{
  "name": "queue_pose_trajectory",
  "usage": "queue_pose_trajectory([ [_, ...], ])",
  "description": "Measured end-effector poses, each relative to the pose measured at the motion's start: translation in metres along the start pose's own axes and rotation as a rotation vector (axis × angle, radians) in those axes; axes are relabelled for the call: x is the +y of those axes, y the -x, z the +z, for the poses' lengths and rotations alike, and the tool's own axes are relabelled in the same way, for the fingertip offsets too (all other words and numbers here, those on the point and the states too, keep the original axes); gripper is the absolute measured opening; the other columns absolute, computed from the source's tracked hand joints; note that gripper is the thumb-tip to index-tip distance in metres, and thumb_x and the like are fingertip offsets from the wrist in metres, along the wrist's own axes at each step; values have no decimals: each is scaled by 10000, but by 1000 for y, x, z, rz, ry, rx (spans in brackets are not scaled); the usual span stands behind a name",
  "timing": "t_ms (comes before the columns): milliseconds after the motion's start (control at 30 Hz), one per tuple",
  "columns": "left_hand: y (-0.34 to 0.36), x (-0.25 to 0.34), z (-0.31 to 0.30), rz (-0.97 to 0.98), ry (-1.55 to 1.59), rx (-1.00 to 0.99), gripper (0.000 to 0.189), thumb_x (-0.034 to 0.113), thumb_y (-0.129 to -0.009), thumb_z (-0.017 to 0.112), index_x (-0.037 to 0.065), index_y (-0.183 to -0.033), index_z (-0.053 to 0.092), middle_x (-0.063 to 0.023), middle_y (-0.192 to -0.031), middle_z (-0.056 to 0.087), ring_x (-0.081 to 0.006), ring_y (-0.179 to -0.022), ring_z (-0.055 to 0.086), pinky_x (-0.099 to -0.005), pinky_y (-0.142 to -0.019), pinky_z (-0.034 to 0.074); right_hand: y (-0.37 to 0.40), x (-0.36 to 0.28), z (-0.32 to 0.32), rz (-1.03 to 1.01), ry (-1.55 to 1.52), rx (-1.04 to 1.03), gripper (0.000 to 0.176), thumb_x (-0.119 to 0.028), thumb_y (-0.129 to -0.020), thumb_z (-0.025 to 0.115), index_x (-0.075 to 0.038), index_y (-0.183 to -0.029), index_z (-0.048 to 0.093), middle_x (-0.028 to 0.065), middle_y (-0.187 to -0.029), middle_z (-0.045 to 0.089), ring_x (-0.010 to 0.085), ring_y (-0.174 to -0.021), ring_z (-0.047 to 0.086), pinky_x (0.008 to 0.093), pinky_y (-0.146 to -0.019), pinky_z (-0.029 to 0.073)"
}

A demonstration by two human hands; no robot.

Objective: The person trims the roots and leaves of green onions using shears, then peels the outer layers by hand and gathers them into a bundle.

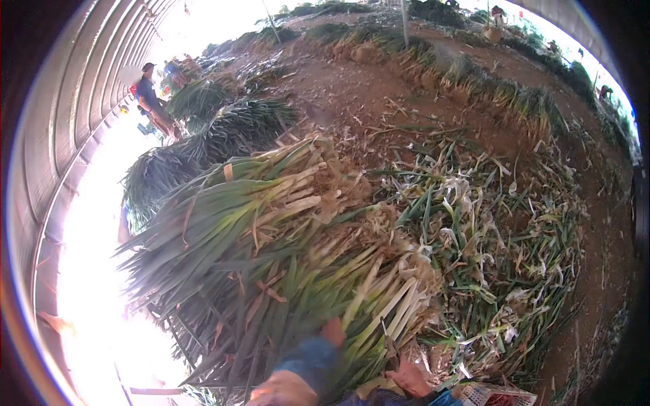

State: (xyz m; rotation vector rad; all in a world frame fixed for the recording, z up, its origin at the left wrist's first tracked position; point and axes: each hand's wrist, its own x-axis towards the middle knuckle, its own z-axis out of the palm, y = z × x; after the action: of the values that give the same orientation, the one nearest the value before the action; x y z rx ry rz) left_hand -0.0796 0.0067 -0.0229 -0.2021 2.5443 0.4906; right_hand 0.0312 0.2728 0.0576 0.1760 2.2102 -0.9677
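A big heap of long green onions (264, 237) lies before me, leaves to the left and pale, rooted ends to the right. My left hand (332, 331), below a blue sleeve, reaches onto the stalks at the near side of the heap. Its fingers are blurred and partly sunk among the leaves. Closed around a dark metal hand tool (391, 346), my right hand (409, 377) is low in the view, right by the rooted ends. The tool has a thin upright part that overlaps the pale stalks.
Stripped leaves and peelings (487, 250) cover the ground at right. A pale plastic crate (497, 396) is at the bottom edge. More onion bundles (237, 132) lie beyond the heap, with a standing person (152, 101) at far left. Bare soil (332, 91) stretches behind.
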Motion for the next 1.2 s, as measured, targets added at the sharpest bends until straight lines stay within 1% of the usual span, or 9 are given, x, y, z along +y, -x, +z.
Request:
queue_pose_trajectory([
  [167, 23, 8, 44, -41, -217, 292, 283, 204, -773, 576, 46, -996, 504, -203, -941, 533, -346, -865, 586, -478, -695, 481, 17, -22, -5, -23, 51, -99, 611, -386, -719, 652, 42, -1098, 438, 307, -901, 570, 440, -892, 558, 474, -773, 439],
  [267, 3, -9, 13, 31, 92, 138, 314, 212, -754, 579, 17, -997, 542, -212, -938, 573, -375, -825, 585, -461, -701, 480, 27, -23, -1, -180, 6, -100, 548, -352, -744, 628, 32, -1092, 449, 285, -944, 570, 421, -906, 555, 468, -770, 442],
  [333, 13, 10, -34, 54, 100, 223, 337, 210, -715, 623, 4, -978, 578, -232, -903, 607, -385, -851, 589, -435, -725, 481, 29, -19, 19, -141, -39, 1, 504, -324, -765, 606, 24, -1096, 452, 252, -939, 585, 412, -883, 559, 459, -742, 447],
  [367, -8, -5, -24, -128, 199, 86, 354, 160, -678, 654, -20, -973, 580, -230, -917, 610, -378, -835, 597, -441, -709, 481, 43, -38, 8, -106, -22, 9, 505, -307, -775, 601, 21, -1122, 435, 270, -930, 575, 416, -888, 557, 449, -743, 447],
  [433, -8, -3, -60, -16, 613, -117, 360, 92, -647, 698, -55, -953, 577, -187, -850, 626, -277, -767, 616, -380, -669, 485, 51, -69, -12, 12, -30, -209, 620, -327, -777, 585, 32, -1213, 328, 293, -876, 555, 440, -860, 546, 480, -713, 438],
  [467, -3, 8, -66, -98, 820, -118, 386, 58, -632, 709, -50, -977, 573, -154, -872, 622, -242, -784, 606, -350, -668, 477, 50, -57, -1, -276, 13, 9, 641, -351, -802, 542, 56, -1235, 302, 281, -786, 575, 448, -763, 565, 487, -657, 453],
  [833, -3, -4, -60, 49, 781, -180, 557, 49, -592, 692, -97, -1098, 509, -167, -967, 596, -237, -854, 596, -323, -737, 473, 2, -89, 7, -224, 69, 24, 573, -293, -756, 608, 37, -1150, 356, 291, -784, 576, 455, -784, 567, 510, -691, 448],
  [967, 8, -2, -53, 55, 602, -117, 568, 66, -594, 659, -93, -1109, 482, -196, -1011, 575, -261, -871, 591, -331, -745, 474, -48, -92, -1, -65, 128, 96, 291, -171, -760, 517, 10, -950, 389, 263, -755, 591, 457, -752, 577, 525, -674, 451],
  [1200, 42, -20, -44, 2, 660, -112, 635, 61, -580, 625, -63, -1170, 429, -195, -1074, 543, -269, -1003, 542, -332, -845, 434, 1, -97, -4, -109, 111, -35, 428, -172, -755, 517, 22, -1105, 365, 266, -772, 600, 447, -748, 590, 524, -663, 460],
])
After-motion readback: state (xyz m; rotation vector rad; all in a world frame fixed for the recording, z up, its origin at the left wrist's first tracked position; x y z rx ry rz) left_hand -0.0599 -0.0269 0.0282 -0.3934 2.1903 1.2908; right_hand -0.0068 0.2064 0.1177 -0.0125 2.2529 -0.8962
